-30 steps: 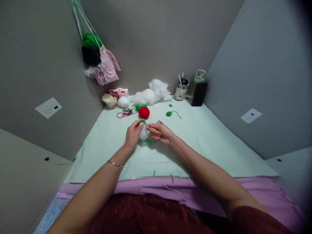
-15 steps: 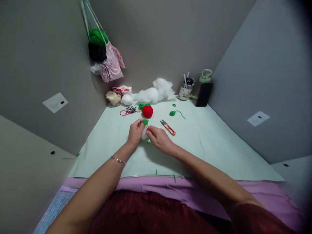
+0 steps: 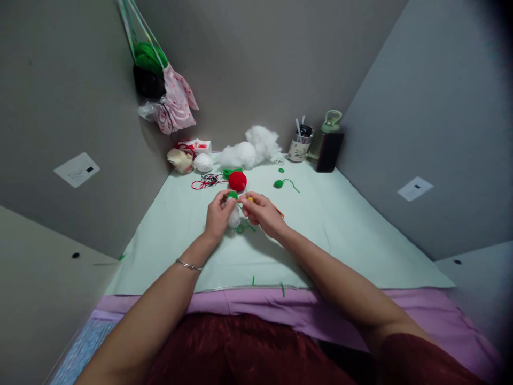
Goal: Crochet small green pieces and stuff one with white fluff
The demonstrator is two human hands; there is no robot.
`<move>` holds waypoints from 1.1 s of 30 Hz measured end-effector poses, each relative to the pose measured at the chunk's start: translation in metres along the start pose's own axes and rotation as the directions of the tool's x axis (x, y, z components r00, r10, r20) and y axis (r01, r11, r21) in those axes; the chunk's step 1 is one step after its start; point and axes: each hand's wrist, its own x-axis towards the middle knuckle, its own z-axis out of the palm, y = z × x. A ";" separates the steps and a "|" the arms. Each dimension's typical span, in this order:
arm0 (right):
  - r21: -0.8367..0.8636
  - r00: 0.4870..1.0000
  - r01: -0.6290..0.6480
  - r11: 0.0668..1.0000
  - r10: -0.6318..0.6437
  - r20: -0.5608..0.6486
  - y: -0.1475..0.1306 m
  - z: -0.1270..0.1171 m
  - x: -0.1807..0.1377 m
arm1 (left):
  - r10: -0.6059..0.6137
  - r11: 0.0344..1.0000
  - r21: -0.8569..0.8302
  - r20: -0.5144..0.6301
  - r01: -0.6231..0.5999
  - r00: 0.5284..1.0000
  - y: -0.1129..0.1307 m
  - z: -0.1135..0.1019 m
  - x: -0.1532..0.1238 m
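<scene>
My left hand (image 3: 217, 216) is closed on a small white stuffed ball (image 3: 234, 216) with a green crocheted top (image 3: 231, 195), held just above the pale green mat (image 3: 328, 235). My right hand (image 3: 262, 215) is pinched on a thin yellow-tipped tool (image 3: 250, 199) that looks like a crochet hook, right beside the green top. Loose green yarn (image 3: 243, 228) trails on the mat beneath both hands. Orange snips (image 3: 281, 215) lie mostly hidden behind my right hand.
Behind the hands lie a red crocheted ball (image 3: 238, 181), tangled red and black threads (image 3: 204, 183), a green piece with a tail (image 3: 279, 184), white stuffing (image 3: 248, 152), a pen cup (image 3: 298, 148) and a bottle (image 3: 327, 142). A bag (image 3: 160, 96) hangs at the back left.
My right hand has lifted towards the green top and now shows the yellow tool tip. It covers the orange snips that lay exposed half a second ago. The camera has shifted slightly.
</scene>
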 end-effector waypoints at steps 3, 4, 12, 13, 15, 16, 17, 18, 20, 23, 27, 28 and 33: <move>-0.150 0.986 0.052 0.987 -0.075 -0.150 0.007 -0.007 0.009 | 0.028 0.999 0.042 0.076 -0.031 0.997 0.002 0.004 -0.004; -0.188 0.983 0.062 0.980 -0.093 -0.158 0.010 -0.009 0.010 | 0.043 0.997 0.065 0.096 -0.049 0.994 0.002 0.006 -0.006; -0.192 0.977 0.052 0.980 -0.089 -0.191 0.016 -0.012 0.014 | -0.049 0.999 -0.009 0.187 0.052 0.981 0.002 0.007 -0.008; -0.173 0.978 0.042 0.984 -0.076 -0.195 0.016 -0.013 0.014 | -0.084 0.994 -0.057 0.205 0.098 0.975 0.002 0.007 -0.008; -0.129 0.979 0.023 0.991 -0.048 -0.196 0.015 -0.015 0.015 | -0.145 0.976 -0.127 0.223 0.176 0.964 0.003 0.007 -0.007; -0.110 0.980 0.018 0.994 -0.039 -0.193 0.015 -0.015 0.016 | -0.166 0.968 -0.147 0.226 0.202 0.960 0.003 0.007 -0.007; -0.097 0.982 0.015 0.995 -0.033 -0.188 0.015 -0.016 0.016 | -0.178 0.963 -0.159 0.226 0.216 0.958 0.003 0.008 -0.007; -0.092 0.982 0.015 0.996 -0.032 -0.185 0.015 -0.016 0.016 | -0.183 0.961 -0.167 0.223 0.222 0.958 0.003 0.008 -0.007; -0.107 0.984 0.019 0.994 -0.037 -0.173 0.015 -0.016 0.016 | -0.178 0.962 -0.168 0.205 0.214 0.962 0.002 0.009 -0.006; -0.147 0.991 0.033 0.989 -0.052 -0.122 0.013 -0.016 0.014 | -0.161 0.974 -0.135 0.160 0.183 0.974 -0.001 0.007 -0.003; -0.156 0.992 0.076 0.985 -0.090 -0.085 0.004 -0.015 0.008 | -0.121 0.987 -0.096 0.094 0.129 0.988 -0.004 0.002 0.001; -0.158 0.995 0.068 0.985 -0.079 -0.066 0.002 -0.014 0.007 | -0.109 0.989 -0.087 0.080 0.115 0.991 -0.005 0.001 0.002; -0.227 0.998 0.001 0.974 0.012 0.055 -0.005 -0.009 0.000 | -0.069 0.997 -0.043 0.042 0.071 0.997 -0.003 -0.002 0.003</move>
